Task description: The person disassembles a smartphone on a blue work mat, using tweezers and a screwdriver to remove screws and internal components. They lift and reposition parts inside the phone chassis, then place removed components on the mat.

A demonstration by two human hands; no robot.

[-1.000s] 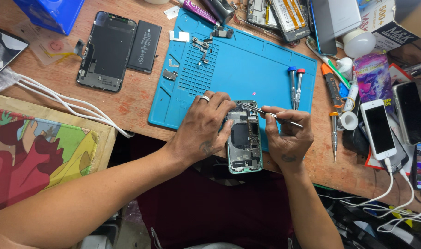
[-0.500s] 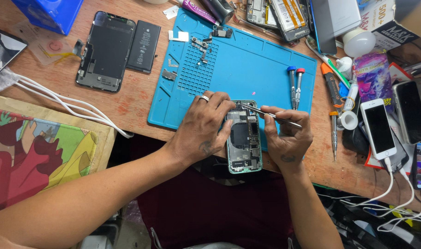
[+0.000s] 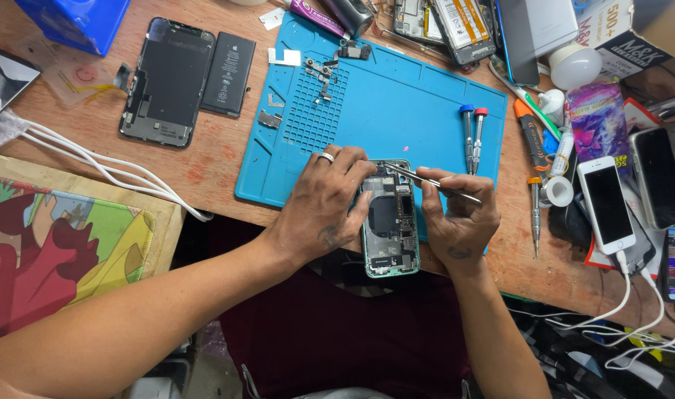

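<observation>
Head view: opened smartphone under work at the near edge of a blue repair mat.
Left hand [image 3: 323,203] curled over the opened green-framed phone [image 3: 389,220], fingers gripping its left side. Right hand [image 3: 459,218] closed on metal tweezers [image 3: 430,182], tips at the phone's upper interior. Phone lies across the mat [image 3: 397,103] edge on the wooden tabletop [image 3: 204,166]. Two screwdrivers [image 3: 472,137] just right; detached screen [image 3: 166,81] and battery [image 3: 228,74] well left.

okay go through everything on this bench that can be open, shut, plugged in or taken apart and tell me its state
Green phone: back off, insides bare, held by left hand.
Tweezers: in right hand, tips over the phone's top.
Black screen: removed, lying flat.
Battery: out, beside the screen.
White phone: dark, cable plugged in.
Screwdrivers: lying unused on mat.
</observation>
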